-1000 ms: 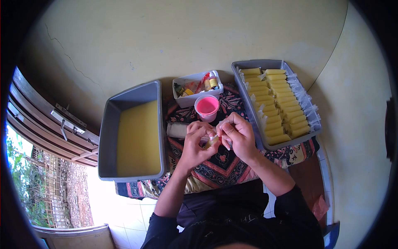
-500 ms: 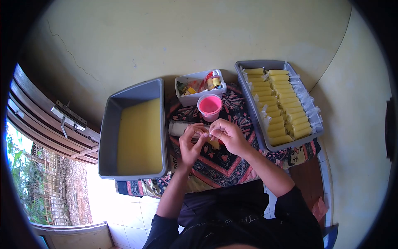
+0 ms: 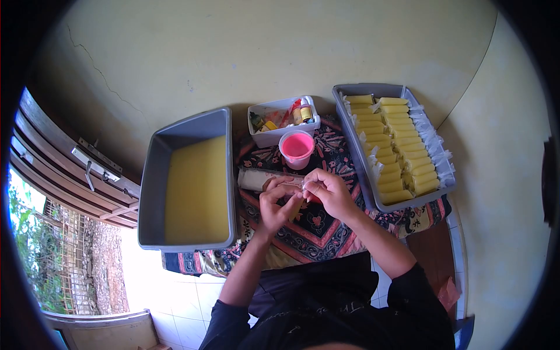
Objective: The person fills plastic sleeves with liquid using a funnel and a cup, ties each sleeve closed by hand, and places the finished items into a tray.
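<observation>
Above the patterned cloth (image 3: 315, 236), my left hand (image 3: 276, 205) and my right hand (image 3: 328, 192) meet fingertip to fingertip. Both are closed in a pinch on the neck of a small plastic bag of yellow liquid (image 3: 296, 210). The bag hangs below the fingers, mostly hidden by the left hand. Just beyond the left hand lies a pack of clear plastic bags (image 3: 254, 179). A pink plastic tub (image 3: 297, 161) stands past the fingertips. Something red shows partly beneath the right hand, too covered to name.
On the left stands a deep grey bin (image 3: 230, 175) holding yellow liquid. A grey tray (image 3: 364, 181) on the right carries rows of filled yellow bags (image 3: 401, 141). A white box (image 3: 274, 137) with small bottles sits against the wall. A louvred door (image 3: 76, 163) is at far left.
Both hands have shifted slightly right, still pinching the bag's neck. The yellow bag below has swung more upright and shows less. The tubs and tray stay put.
</observation>
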A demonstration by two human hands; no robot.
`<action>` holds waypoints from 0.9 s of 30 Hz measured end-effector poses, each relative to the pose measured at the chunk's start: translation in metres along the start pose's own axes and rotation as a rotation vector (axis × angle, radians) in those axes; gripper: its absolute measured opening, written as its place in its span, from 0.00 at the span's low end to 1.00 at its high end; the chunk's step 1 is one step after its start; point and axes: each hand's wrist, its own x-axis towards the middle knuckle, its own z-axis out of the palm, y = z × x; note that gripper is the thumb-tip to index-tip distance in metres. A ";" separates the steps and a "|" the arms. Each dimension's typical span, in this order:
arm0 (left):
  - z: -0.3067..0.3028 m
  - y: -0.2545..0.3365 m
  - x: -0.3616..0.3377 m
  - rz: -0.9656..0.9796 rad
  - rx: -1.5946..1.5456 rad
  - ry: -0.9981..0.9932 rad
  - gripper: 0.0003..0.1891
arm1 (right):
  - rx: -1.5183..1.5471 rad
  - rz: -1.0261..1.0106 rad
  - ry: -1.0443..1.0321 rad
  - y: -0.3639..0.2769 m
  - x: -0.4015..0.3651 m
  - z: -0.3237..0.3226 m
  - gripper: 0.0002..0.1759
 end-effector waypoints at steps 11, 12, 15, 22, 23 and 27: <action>-0.004 -0.003 -0.007 0.042 0.043 -0.038 0.06 | -0.075 -0.024 0.083 -0.026 0.009 0.007 0.07; -0.005 -0.002 -0.008 0.010 0.017 -0.021 0.06 | -0.077 -0.026 0.082 -0.027 0.010 0.007 0.07; -0.004 0.004 -0.007 -0.063 -0.064 0.023 0.07 | -0.115 -0.005 0.064 -0.030 0.013 0.010 0.08; 0.000 0.012 0.000 -0.021 0.011 0.010 0.07 | -0.015 -0.046 0.077 -0.031 0.011 0.018 0.07; 0.000 0.012 0.001 -0.021 0.009 0.010 0.07 | -0.003 -0.027 0.092 -0.033 0.010 0.017 0.07; -0.007 0.027 0.001 0.024 0.132 -0.035 0.06 | -0.023 -0.048 0.125 -0.048 0.007 0.011 0.07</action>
